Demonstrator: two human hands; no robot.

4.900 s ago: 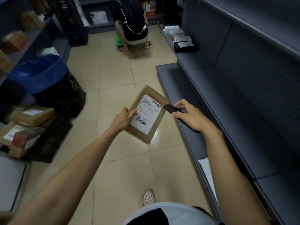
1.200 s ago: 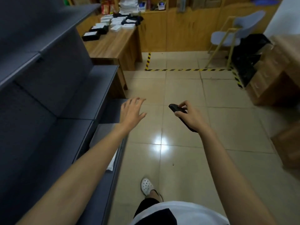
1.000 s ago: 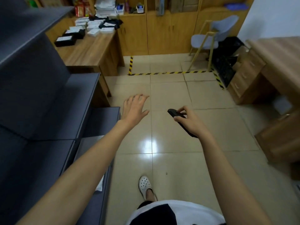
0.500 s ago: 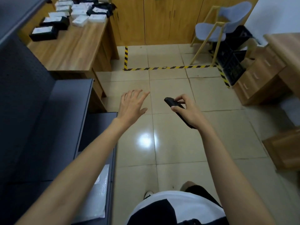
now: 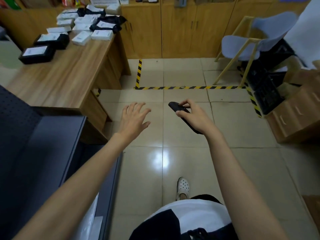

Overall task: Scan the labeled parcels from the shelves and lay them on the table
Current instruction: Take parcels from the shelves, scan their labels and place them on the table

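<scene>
Parcels [image 5: 83, 34], white-labelled, crowd the far end of the wooden table [image 5: 60, 80], while right of that table your left hand [image 5: 134, 119] spreads wide and empty over the floor [image 5: 181, 142], your right hand [image 5: 194, 116] grips the black scanner [image 5: 179, 110], and farther right what look like black crates [image 5: 266, 97] hold contents too dim to tell.

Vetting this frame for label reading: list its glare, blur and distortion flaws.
Head view: a bright glare patch washes out the floor tiles at lower centre. Head view: wide-angle distortion splays the table and chair outward. Head view: the right edge, around the drawers, is smeared. Head view: the parcels show white labels too soft to read; the shelf lies in shade.
</scene>
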